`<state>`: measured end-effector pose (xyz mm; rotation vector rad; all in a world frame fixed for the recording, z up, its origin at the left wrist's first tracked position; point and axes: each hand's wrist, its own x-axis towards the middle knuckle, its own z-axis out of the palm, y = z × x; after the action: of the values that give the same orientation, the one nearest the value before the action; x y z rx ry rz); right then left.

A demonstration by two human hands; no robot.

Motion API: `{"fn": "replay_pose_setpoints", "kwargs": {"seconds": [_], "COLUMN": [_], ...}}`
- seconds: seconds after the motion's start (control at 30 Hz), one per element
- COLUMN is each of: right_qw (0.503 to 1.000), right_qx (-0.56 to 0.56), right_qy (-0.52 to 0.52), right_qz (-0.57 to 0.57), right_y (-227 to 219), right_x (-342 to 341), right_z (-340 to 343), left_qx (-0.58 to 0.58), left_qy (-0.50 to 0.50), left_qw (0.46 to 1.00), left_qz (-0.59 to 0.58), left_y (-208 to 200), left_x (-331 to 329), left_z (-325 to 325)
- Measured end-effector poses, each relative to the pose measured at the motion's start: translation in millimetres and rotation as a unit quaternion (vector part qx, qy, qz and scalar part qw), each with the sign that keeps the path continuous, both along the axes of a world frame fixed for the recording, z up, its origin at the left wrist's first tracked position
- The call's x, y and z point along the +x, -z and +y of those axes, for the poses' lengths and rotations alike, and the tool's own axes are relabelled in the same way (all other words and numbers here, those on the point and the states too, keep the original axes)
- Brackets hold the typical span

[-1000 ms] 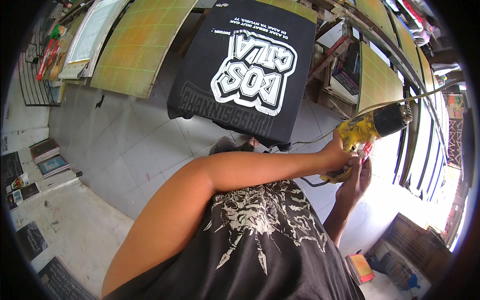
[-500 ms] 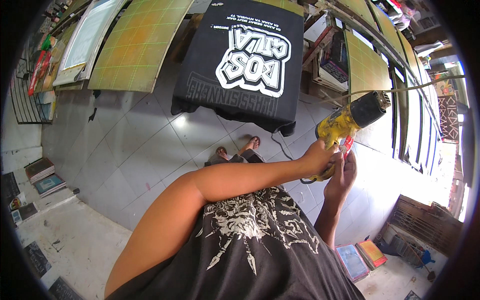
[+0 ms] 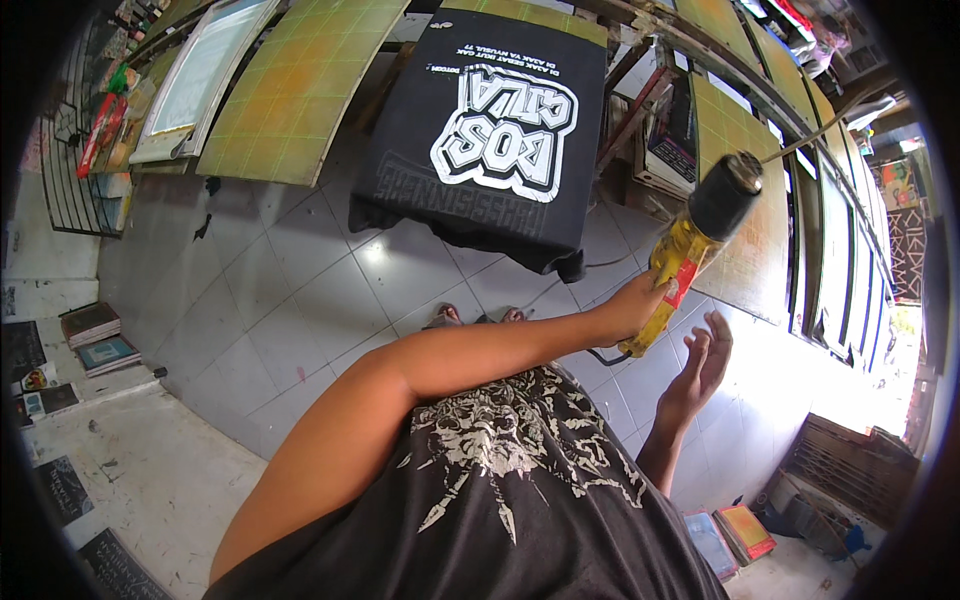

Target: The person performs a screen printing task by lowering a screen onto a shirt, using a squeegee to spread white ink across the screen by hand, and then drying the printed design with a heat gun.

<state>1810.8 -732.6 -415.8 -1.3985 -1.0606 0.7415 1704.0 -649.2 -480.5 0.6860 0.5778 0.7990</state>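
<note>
My left hand [image 3: 636,306] reaches across to the right and is wrapped round the handle of a yellow and black heat gun [image 3: 684,238]. The gun's black nozzle tilts up toward the far right, and a red label shows on its side. Just below it, my right hand [image 3: 697,368] is raised with its fingers loosely apart, holding nothing and not touching the gun. Beyond both hands, a black T-shirt [image 3: 408,120] with white lettering and a dark, faint band of print lies flat over a board, its lower edge hanging down.
Green-yellow boards [image 3: 290,95] line the far left, near a white-framed screen [image 3: 195,85]. At right stands another row of boards [image 3: 745,150]. A cable [image 3: 815,135] runs off behind the gun. Grey tiles [image 3: 310,280] cover the floor. Stacked frames [image 3: 108,352] sit at left.
My right hand has come away from the heat gun and opened, moving slightly right. The gun has turned in my left hand, so its red label now faces up.
</note>
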Motion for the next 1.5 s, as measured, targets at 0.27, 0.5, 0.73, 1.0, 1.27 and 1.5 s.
{"fn": "replay_pose_setpoints", "kwargs": {"seconds": [0.27, 0.5, 0.73, 1.0, 1.27, 1.5], "right_qw": [0.842, 0.784, 0.834, 0.967, 0.951, 0.888], "right_qx": [-0.151, -0.160, -0.117, -0.093, -0.189, -0.209], "right_qy": [-0.134, -0.205, -0.159, -0.071, -0.150, -0.223], "right_qz": [0.500, 0.564, 0.515, 0.227, -0.191, -0.343], "right_y": [61.6, 83.2, 39.3, -40.1, -79.0, -104.4], "right_x": [32.4, 48.3, 7.2, 13.9, -25.0, -75.5], "right_z": [46.6, 85.5, 104.3, 134.5, 158.3, 164.1], "left_qx": [-0.101, 0.000, -0.073, 0.224, 0.443, 0.478], "left_qy": [0.064, 0.085, 0.080, -0.240, -0.254, -0.143], "left_qw": [0.977, 0.996, 0.994, 0.831, 0.579, 0.544], "left_qz": [-0.176, -0.021, 0.023, 0.449, 0.636, 0.674], "left_y": [-14.6, -48.0, -16.8, -20.1, -1.0, 19.0], "left_x": [11.0, -6.4, -54.4, -282.2, -384.0, -380.0], "left_z": [9.5, 19.2, 27.2, -16.9, 58.1, 96.2]}}
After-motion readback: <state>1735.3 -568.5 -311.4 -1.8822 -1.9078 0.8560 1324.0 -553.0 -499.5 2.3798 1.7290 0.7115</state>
